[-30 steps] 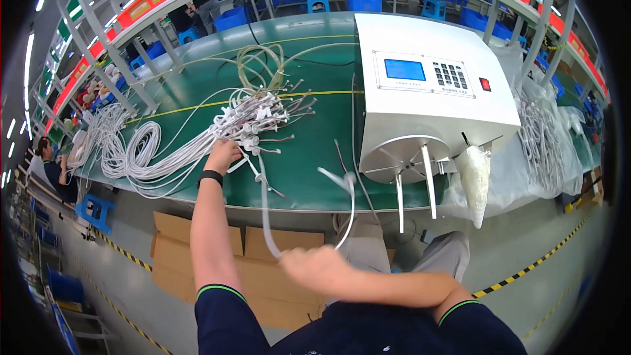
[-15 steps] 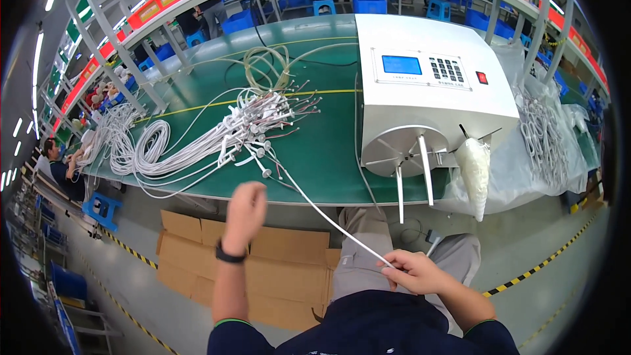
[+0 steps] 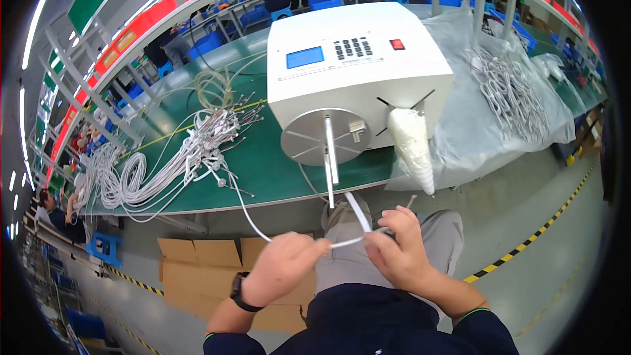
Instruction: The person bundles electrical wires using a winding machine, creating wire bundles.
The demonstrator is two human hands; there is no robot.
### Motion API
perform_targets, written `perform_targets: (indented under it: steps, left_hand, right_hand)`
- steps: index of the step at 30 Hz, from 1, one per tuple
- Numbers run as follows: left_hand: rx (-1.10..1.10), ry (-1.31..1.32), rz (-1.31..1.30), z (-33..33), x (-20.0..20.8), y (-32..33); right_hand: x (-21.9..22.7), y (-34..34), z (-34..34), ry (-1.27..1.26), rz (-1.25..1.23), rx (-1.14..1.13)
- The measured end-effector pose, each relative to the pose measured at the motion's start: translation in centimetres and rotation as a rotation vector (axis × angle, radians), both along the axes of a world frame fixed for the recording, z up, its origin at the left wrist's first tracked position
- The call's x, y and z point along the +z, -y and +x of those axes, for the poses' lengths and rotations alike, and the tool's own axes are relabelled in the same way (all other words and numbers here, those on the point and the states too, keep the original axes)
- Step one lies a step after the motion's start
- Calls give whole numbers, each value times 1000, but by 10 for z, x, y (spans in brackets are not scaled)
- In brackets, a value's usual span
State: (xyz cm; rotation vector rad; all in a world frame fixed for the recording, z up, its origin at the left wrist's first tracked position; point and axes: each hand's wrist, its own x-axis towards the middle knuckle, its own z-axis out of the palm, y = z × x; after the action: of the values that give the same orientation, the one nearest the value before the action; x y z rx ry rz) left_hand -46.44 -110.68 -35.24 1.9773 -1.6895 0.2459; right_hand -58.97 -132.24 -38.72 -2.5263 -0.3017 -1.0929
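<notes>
Both my hands are low in front of the bench edge. My left hand [image 3: 286, 266], a dark band on its wrist, pinches a white cable [image 3: 248, 213] that comes down from the heap. The cable goes on to my right hand [image 3: 401, 250], whose fingers are closed on it. A doubled white length [image 3: 357, 212] sticks up from the right hand toward the winding machine's [image 3: 368, 75] two rods, without visibly touching them. The rods stand out from a grey slotted disc [image 3: 309, 141]. A thin grey end also shows above the right fingers.
A heap of coiled white cables [image 3: 190, 154] lies on the green bench [image 3: 289, 192], left of the machine. A cone wrapped in whitish film [image 3: 411, 144] juts from its front. Grey cable bundles [image 3: 509, 95] rest on plastic sheeting at right. Flattened cardboard [image 3: 197, 289] lies below.
My left hand has come down and right and now grips the cable. The right hand has risen slightly. The view has swung right, and the disc has turned.
</notes>
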Motion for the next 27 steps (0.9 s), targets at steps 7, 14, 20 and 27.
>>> perform_targets:
  steps: [7, 14, 20, 27]
  left_hand:
    - [25, -22, -80, 3, 46, 29]
    - [-166, 321, 40, 1, 94, 51]
    - [-12, 148, 75, 32, 102, 48]
    - [58, -192, 323, 99, 127, 102]
  right_hand:
    - [1, 16, 11, -20, 336, 169]
    - [76, 37, 10, -416, 495, 469]
    - [41, 48, 37, -375, 303, 235]
    - [-6, 67, 100, -231, 519, 174]
